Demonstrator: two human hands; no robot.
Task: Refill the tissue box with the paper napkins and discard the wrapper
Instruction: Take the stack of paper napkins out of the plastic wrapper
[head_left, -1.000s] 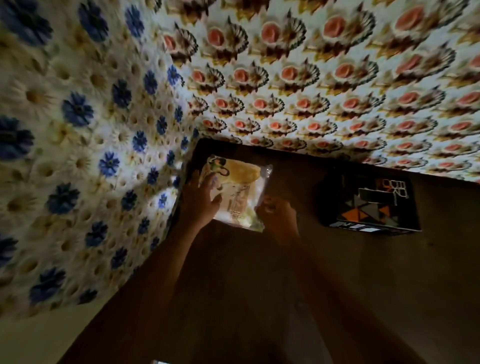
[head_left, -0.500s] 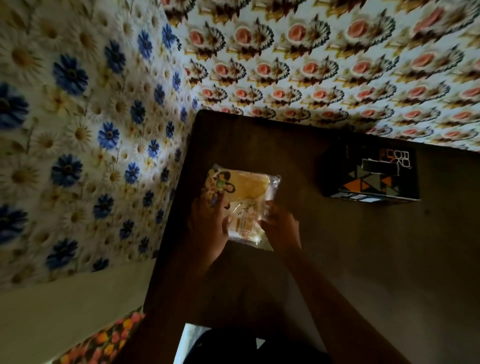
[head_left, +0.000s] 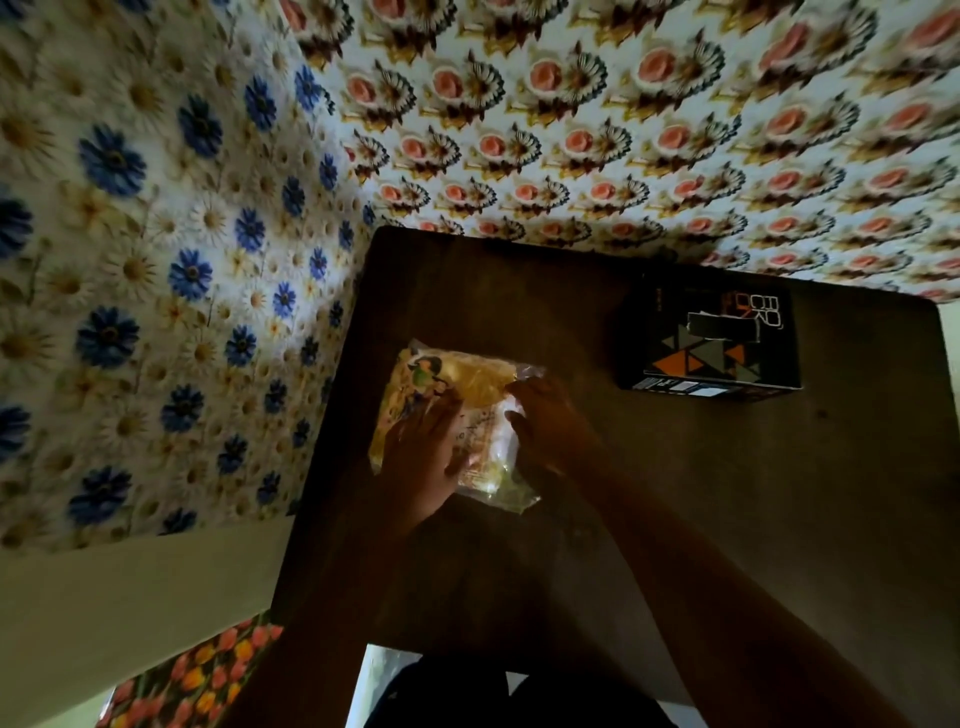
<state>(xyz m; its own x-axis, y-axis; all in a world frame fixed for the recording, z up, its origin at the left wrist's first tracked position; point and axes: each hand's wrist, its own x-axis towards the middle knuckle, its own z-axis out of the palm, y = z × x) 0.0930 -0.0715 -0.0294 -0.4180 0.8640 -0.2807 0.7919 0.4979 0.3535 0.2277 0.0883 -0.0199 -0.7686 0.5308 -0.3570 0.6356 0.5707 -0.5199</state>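
Napkin pack (head_left: 470, 410), sealed-looking in clear printed wrapper, is lying flat on the dark bench (head_left: 675, 519) near its left edge, just in front of the person; likely parked there so both hands can work the wrapper open. Left hand (head_left: 423, 457) is lying on the pack's near-left part, fingers (head_left: 441, 415) fairly straight and spread over the plastic, pinning it down rather than gripping, as far as the dim light shows. Right hand (head_left: 545, 421) is sitting at the pack's right side, fingers curling onto the wrapper edge near the top right corner, probably pinching the film to tear it; exact pinch too dark to confirm. Both forearms are reaching forward from the bottom of the view, converging on the pack. Tissue box (head_left: 709, 343), black with orange and grey triangles, is standing well apart to the right, slot facing up, waiting for the refill. Flowered wallpaper (head_left: 156, 234) is backing the bench.
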